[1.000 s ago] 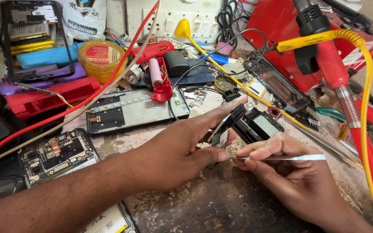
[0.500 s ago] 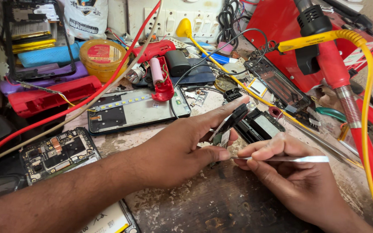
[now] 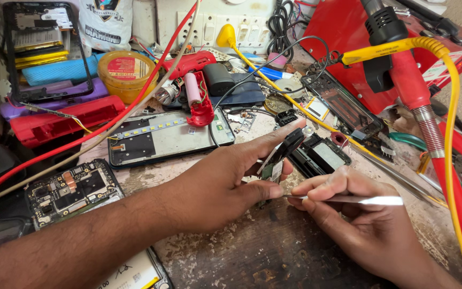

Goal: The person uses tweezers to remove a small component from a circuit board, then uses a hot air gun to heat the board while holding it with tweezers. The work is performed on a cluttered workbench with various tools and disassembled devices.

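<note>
My left hand (image 3: 225,182) pinches a small black phone part with a green circuit board (image 3: 280,156), holding it upright between thumb and forefinger above the worn wooden bench (image 3: 252,251). My right hand (image 3: 359,225) grips thin metal tweezers (image 3: 367,199) whose tips point left, touching the lower edge of the part near my left thumb. Just behind the part lies a black phone housing with a pale rectangular inset (image 3: 319,155).
An opened phone frame (image 3: 167,138) and a bare phone board (image 3: 70,190) lie to the left. A red hot-air tool with yellow cable (image 3: 418,101) stands at right, by a red box (image 3: 348,48). Phone cases, a yellow tub (image 3: 125,72), red wires and a power strip (image 3: 215,24) crowd the back.
Both hands stay almost in place. My left fingers have turned the small part slightly, and the tweezers' tips have shifted a little closer to its lower edge.
</note>
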